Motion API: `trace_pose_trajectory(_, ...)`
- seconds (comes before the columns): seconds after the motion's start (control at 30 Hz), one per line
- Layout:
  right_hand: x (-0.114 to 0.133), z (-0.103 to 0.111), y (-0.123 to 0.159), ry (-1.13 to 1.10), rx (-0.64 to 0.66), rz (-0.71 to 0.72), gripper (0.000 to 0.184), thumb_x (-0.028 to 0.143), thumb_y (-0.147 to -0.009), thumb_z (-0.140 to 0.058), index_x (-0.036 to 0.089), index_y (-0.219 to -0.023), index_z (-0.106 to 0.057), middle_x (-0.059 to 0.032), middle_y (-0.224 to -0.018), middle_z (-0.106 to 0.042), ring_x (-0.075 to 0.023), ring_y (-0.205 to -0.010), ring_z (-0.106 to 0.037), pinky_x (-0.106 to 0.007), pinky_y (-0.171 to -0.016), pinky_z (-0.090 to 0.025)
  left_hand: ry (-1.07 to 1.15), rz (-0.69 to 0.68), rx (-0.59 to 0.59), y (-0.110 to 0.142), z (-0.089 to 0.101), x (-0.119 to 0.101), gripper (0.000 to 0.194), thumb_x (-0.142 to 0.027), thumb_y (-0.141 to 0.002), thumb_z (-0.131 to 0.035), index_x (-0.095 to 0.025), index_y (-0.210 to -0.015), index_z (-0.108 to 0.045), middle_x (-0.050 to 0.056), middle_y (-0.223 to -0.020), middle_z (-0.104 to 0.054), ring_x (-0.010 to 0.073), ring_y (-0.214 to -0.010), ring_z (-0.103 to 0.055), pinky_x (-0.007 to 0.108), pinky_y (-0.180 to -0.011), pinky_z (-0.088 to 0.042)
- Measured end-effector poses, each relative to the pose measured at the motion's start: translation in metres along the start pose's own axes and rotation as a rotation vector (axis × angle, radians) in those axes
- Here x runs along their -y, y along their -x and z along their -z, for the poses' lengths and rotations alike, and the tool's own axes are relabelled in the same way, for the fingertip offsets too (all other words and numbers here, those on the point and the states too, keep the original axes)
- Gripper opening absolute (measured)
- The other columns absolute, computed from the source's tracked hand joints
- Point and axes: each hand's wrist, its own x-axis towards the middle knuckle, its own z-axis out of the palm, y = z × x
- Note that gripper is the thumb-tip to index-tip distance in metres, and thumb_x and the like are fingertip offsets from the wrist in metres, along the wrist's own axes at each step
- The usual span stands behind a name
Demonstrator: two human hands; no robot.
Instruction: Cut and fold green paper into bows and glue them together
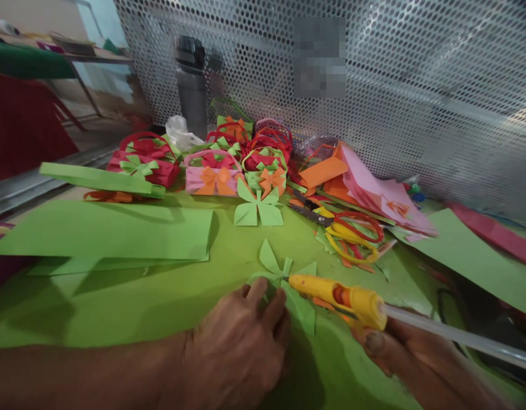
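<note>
My left hand [245, 336] has its fingers curled down onto a green paper bow [303, 304] lying on the green table surface; the fingers hide part of its left side. In my right hand [412, 359] is a yellow hot glue gun [337, 290], gripped from below. A long clear glue stick [459, 336] sticks out of its back end. The nozzle tip touches or nearly touches the bow's centre. Just beyond lies a second green paper bow [269, 213], flat and apart from both hands.
Small paper baskets [213, 177] with bows stand at the back. Yellow-handled scissors [348, 230] lie right of centre near pink paper sheets [369, 182]. Green sheets [160, 228] lie left. A dark bottle [192, 91] stands before a perforated metal panel [254, 74].
</note>
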Motion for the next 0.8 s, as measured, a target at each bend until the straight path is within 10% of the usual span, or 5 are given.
trace_pose_trajectory(0.8, 0.0005, 0.0081, -0.0008, 0.058, 0.066, -0.006, 0.038, 0.056, -0.083, -0.046, 0.027, -0.098, -0.065, -0.0015, -0.066, -0.066, -0.0171, -0.052, -0.060, -0.023, -0.046, -0.050, -0.014, 0.015, 0.028, 0.0002, 0.0015, -0.0016, 0.029, -0.032, -0.087, -0.050, -0.012, -0.104, -0.063, 0.017, -0.113, -0.059, 0.0279, -0.101, -0.052, 0.040, -0.078, -0.045)
